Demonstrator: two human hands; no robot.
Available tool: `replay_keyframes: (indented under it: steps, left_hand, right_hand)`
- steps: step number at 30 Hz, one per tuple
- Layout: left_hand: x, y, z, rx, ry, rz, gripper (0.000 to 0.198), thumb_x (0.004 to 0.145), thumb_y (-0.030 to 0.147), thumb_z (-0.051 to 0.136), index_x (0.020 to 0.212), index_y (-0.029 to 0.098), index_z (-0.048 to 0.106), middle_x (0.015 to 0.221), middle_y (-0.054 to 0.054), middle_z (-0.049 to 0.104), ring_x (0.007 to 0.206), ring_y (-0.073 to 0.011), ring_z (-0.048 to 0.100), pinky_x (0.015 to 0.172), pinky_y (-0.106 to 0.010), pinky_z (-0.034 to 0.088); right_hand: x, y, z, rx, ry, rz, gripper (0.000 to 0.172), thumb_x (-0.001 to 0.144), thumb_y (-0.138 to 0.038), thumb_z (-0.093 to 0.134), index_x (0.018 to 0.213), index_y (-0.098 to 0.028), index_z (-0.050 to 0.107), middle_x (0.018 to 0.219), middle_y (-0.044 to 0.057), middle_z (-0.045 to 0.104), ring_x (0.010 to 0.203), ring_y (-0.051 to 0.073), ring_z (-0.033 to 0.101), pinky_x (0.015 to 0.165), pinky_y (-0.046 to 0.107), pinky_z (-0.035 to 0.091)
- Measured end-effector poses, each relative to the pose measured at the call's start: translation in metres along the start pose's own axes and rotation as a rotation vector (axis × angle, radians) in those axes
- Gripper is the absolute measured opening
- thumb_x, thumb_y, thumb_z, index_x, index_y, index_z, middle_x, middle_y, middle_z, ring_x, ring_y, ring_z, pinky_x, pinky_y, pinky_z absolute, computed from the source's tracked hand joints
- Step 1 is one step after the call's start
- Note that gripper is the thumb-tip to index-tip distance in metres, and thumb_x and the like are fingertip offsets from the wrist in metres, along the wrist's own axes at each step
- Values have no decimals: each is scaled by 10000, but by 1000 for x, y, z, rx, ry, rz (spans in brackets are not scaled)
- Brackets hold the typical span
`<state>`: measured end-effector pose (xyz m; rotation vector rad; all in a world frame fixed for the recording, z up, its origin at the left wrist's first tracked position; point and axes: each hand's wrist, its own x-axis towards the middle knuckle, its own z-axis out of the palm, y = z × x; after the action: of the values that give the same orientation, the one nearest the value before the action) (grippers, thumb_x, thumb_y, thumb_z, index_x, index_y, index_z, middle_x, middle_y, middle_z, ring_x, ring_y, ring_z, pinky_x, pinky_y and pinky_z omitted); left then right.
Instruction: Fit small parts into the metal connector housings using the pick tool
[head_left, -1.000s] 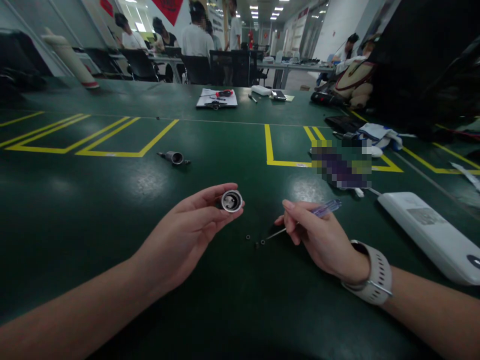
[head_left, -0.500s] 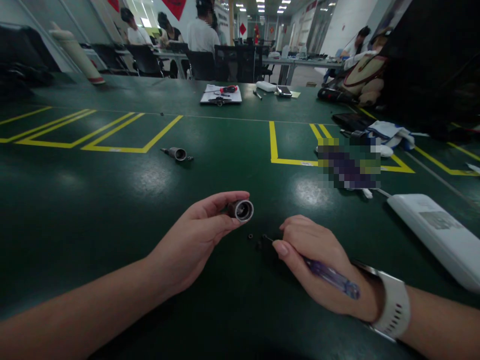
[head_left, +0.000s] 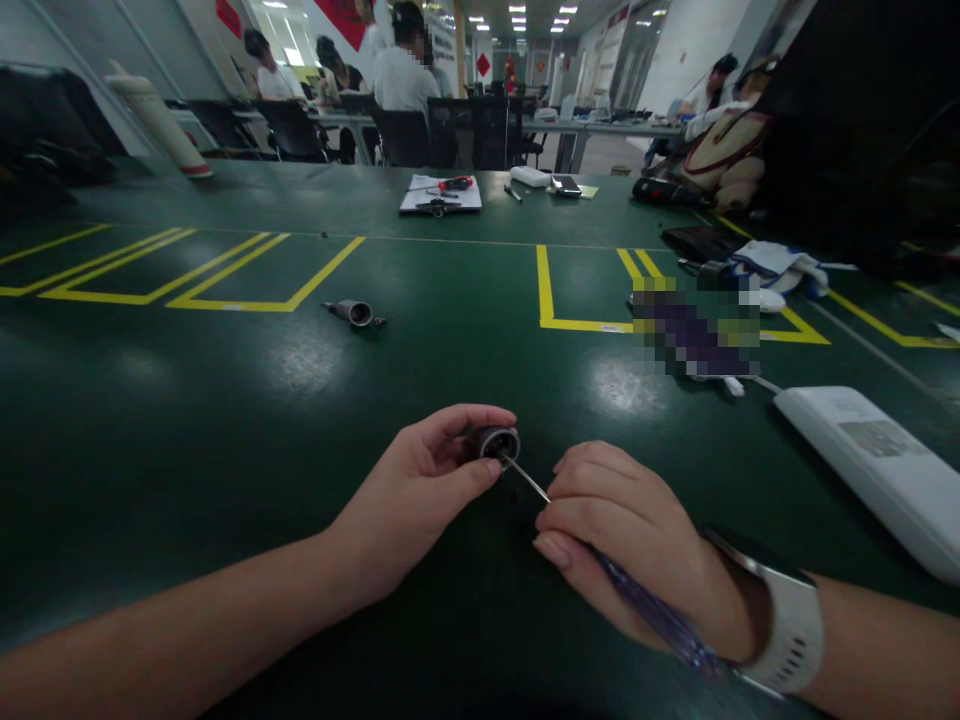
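My left hand (head_left: 427, 480) pinches a small dark round metal part (head_left: 497, 441) between thumb and fingers, its open end facing right. My right hand (head_left: 622, 535) is closed round a screwdriver (head_left: 645, 610) with a clear purple handle; the thin metal shaft points up-left and its tip sits at the mouth of the round part. Both hands hover just above the green table (head_left: 225, 420). A white watch band wraps my right wrist.
A second small metal cylinder (head_left: 354, 313) lies on the table further back left. A white flat device (head_left: 870, 465) lies at the right. Yellow lines mark the tabletop. A clipboard with tools (head_left: 441, 194) and people on chairs are at the far end.
My right hand turned the screwdriver from the small bits on the table and brought its tip up to the round part. My left hand moved slightly right and down with the part.
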<state>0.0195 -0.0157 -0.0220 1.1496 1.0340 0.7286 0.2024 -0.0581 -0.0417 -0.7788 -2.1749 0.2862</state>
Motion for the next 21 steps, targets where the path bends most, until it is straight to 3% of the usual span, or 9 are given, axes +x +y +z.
replay_keyframes:
  steps: [4, 12, 21]
  left_hand:
    - [1, -2, 1, 41, -11, 31, 277, 713, 152, 645, 985, 201, 625, 976, -13, 684, 941, -161, 616, 869, -293, 466]
    - [1, 1, 7, 118, 90, 80, 140, 690, 145, 624, 825, 174, 649, 967, -37, 678, 865, -183, 642, 823, -320, 492]
    - [3, 1, 8, 142, 97, 103, 133, 701, 128, 595, 819, 165, 645, 936, -42, 683, 876, -189, 643, 828, -327, 491]
  right_hand:
    - [0, 0, 1, -49, -41, 28, 59, 833, -130, 536, 804, -124, 587, 719, 50, 608, 716, 161, 535, 661, 323, 436]
    - [1, -4, 0, -97, -120, 32, 95, 848, -147, 518, 796, -129, 595, 707, 55, 600, 708, 176, 520, 650, 337, 424]
    - [4, -6, 0, -66, -105, 28, 82, 834, -128, 525, 812, -121, 604, 705, 64, 608, 702, 178, 524, 654, 343, 429]
